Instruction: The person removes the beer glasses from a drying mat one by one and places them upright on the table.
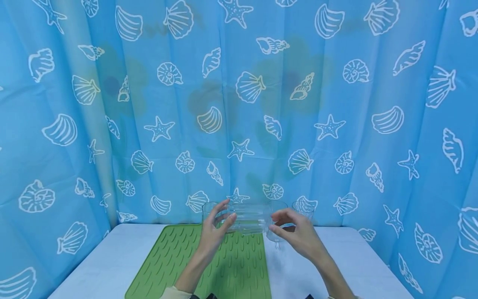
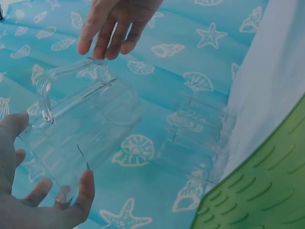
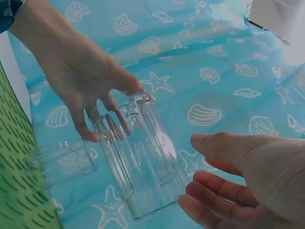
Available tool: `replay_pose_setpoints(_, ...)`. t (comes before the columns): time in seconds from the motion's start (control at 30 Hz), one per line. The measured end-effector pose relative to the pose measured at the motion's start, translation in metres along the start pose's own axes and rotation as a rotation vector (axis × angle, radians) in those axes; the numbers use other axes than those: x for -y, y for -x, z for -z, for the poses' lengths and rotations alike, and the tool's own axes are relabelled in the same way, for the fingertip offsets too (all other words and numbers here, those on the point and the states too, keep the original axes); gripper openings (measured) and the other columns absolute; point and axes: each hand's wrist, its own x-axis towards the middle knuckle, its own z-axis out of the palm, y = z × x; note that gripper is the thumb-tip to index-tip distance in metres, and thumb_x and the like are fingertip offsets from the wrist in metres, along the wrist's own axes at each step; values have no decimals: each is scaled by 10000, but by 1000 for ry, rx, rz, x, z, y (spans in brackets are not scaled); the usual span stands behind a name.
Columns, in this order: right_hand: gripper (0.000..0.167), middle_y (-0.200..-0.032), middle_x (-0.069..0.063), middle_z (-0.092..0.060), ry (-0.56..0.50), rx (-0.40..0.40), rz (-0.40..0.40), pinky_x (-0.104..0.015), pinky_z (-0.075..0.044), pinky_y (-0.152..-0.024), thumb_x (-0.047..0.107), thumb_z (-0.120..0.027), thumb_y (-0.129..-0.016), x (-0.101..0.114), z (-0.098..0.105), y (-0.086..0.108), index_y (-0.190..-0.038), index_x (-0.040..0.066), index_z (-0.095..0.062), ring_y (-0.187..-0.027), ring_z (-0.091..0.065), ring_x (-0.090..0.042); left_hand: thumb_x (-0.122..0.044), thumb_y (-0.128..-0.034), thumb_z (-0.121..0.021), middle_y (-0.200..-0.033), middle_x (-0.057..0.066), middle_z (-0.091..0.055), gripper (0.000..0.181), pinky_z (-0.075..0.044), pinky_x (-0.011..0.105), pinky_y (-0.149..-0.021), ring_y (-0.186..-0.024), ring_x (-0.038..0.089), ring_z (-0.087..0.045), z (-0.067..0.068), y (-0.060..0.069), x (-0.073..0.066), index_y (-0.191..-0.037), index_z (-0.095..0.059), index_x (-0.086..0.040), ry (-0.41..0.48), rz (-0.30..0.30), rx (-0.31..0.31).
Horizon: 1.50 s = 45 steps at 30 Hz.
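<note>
Head view, clear mug: lies on its side in the air at lower centre point(image 1: 250, 216), above the far edge of a green mat point(image 1: 173, 261) on the white surface point(image 1: 321, 276).
Head view, left hand point(image 1: 214, 230): curled round the mug's left end – likely to steady it by one end.
Head view, right hand point(image 1: 297, 234): fingers spread at the other end, perhaps ready to support it.
Head view, glasses: transparent, one at right of centre point(image 1: 304, 209), others partly hidden behind the hands.
Head view, curtain point(image 1: 254, 120): blue folded cloth with white shells and starfish.
Left wrist view, handle point(image 2: 46, 102): a thick, squared loop at upper left, ungripped; the right hand is above it, fingers apart.
Right wrist view, mug body: smooth, faintly ribbed and straight-sided, at centre; the left hand grips its upper end – contact with the right fingertips I cannot tell.
Right wrist view, mat texture: short raised ridges, at left.
</note>
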Motion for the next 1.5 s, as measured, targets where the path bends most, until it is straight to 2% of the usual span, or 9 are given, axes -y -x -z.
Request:
replay_pose_setpoints(0.13,289,-1011,-40,-705,-19,19,31,-214,-632,-812,277,-768,-858,2,-4,1,-1099,144,-680,-905,-684,-105,-326,-947,-655,-1445,113,-450,482,-609,429,-921,-1287,371,-489,-1,0,0,-1401,-497,-363,2,15,11)
replay_pose_setpoints(0.3,314,-1031,-99,-700,-5,63,114,-207,-632,-823,256,-750,-875,3,-12,1,-1130,88,-675,-916,-695,-154,-312,-952,-648,-1456,100,-452,491,-629,375,-858,-1271,344,-497,-2,0,1,-1416,-489,-343,1,22,31)
replay_pose_setpoints(0.5,309,-1099,-68,-695,28,115,186,-326,-631,-905,259,-721,-900,4,-21,5,-1165,108,-668,-1006,-689,-226,-315,-947,-654,-1473,104,-441,494,-631,366,-849,-1255,331,-513,-3,2,2,-1410,-490,-357,9,33,65)
replay_pose_setpoints(0.67,292,-1113,-24,-701,19,159,206,-349,-631,-906,260,-706,-912,4,-29,6,-1170,129,-669,-1008,-692,-223,-349,-945,-652,-1479,96,-441,504,-616,355,-858,-1268,332,-503,-4,3,3,-1419,-481,-372,-22,43,79)
replay_pose_setpoints(0.77,298,-1120,-44,-705,12,192,220,-321,-637,-879,259,-687,-926,4,-33,6,-1180,106,-665,-983,-699,-227,-365,-940,-656,-1477,67,-445,497,-608,352,-857,-1274,318,-498,-5,3,3,-1405,-486,-412,-34,52,84)
replay_pose_setpoints(0.9,280,-1104,-63,-717,24,223,241,-264,-637,-826,245,-669,-939,5,-36,7,-1167,82,-670,-936,-699,-169,-360,-942,-655,-1481,61,-436,488,-622,353,-826,-1285,327,-491,-6,3,3,-1397,-491,-421,-33,53,100)
replay_pose_setpoints(1.17,193,-1068,-42,-725,52,289,258,-223,-627,-775,130,-635,-954,5,-36,6,-1134,94,-695,-905,-678,-95,-354,-946,-651,-1484,72,-421,533,-624,355,-823,-1284,322,-487,-6,3,4,-1448,-474,-318,-43,45,121)
replay_pose_setpoints(1.5,164,-1031,-88,-722,45,332,244,-216,-614,-722,124,-624,-961,3,-36,6,-1106,115,-700,-868,-642,-36,-340,-947,-653,-1485,92,-426,505,-627,340,-797,-1269,322,-498,-7,3,7,-1426,-491,-337,-58,44,136)
